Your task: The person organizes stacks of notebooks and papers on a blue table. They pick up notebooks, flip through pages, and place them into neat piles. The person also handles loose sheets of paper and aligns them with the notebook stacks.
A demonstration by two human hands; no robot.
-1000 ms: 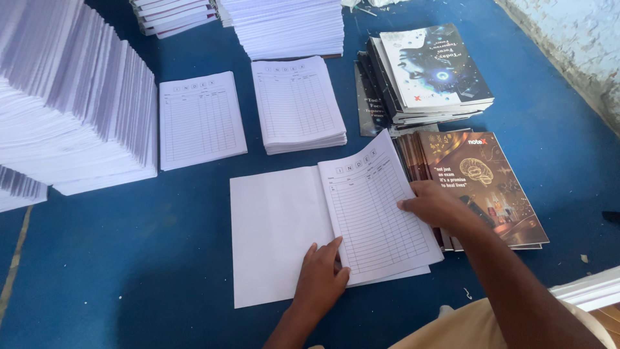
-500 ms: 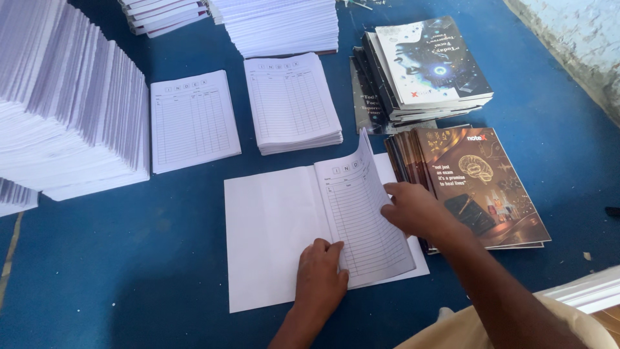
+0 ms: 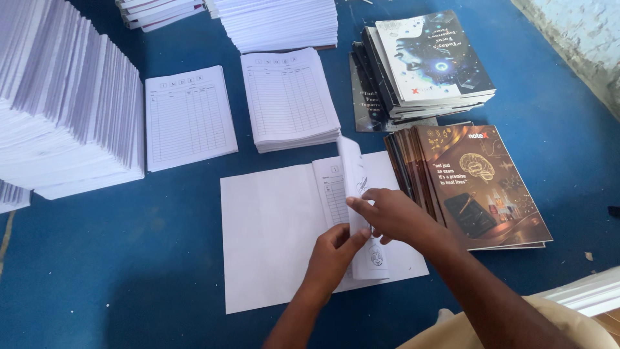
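1. The tall white paper pile (image 3: 64, 103) at far left is cut off by the frame edge, as are the stacks along the top; both forearms run out at the bottom, and the printing on the sheets is too fine to make out.
2. Everything lies on a blue surface (image 3: 116, 271); I cannot tell whether it is a table or a floor. A rough pale wall (image 3: 575, 39) shows at top right.
3. The open booklet (image 3: 278, 226) lies flat at the centre, just left of the brown-cover stack (image 3: 484, 187) and below the ruled-sheet stack (image 3: 290, 97). A single ruled sheet (image 3: 188, 116) lies further left, and a dark-cover stack (image 3: 433, 61) sits at top right.
4. The right hand (image 3: 394, 216) pinches a leaf (image 3: 355, 181) of the booklet, which stands half upright, between narrow fingers.
5. The left hand (image 3: 332, 255) presses on the booklet near its fold, its fingers touching the raised leaf's lower part.
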